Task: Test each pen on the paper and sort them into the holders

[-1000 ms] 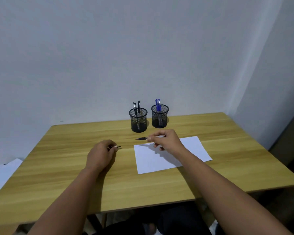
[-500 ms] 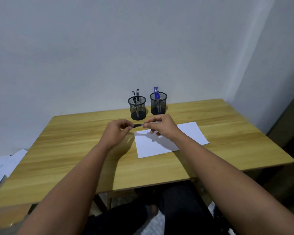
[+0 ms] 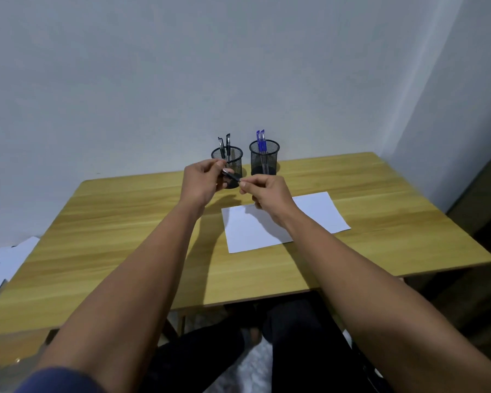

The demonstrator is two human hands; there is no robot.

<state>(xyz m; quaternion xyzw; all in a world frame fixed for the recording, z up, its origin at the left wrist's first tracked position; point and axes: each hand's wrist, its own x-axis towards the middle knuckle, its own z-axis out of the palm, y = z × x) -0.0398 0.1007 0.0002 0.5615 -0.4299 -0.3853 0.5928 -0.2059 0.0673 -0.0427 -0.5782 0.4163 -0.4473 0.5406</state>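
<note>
Grip: both hands pinch pen [image 3: 231,175] ends | axis: slanting, left end higher, raised over table [image 3: 125,222]

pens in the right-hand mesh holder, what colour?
Blue: two blue pens stand in the right mesh holder, clearest in the head view.

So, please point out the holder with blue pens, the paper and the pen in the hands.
holder with blue pens [image 3: 264,163], head view, mesh wall
paper [image 3: 318,211], head view, bare right part
pen [image 3: 231,175], head view, dark barrel
</note>
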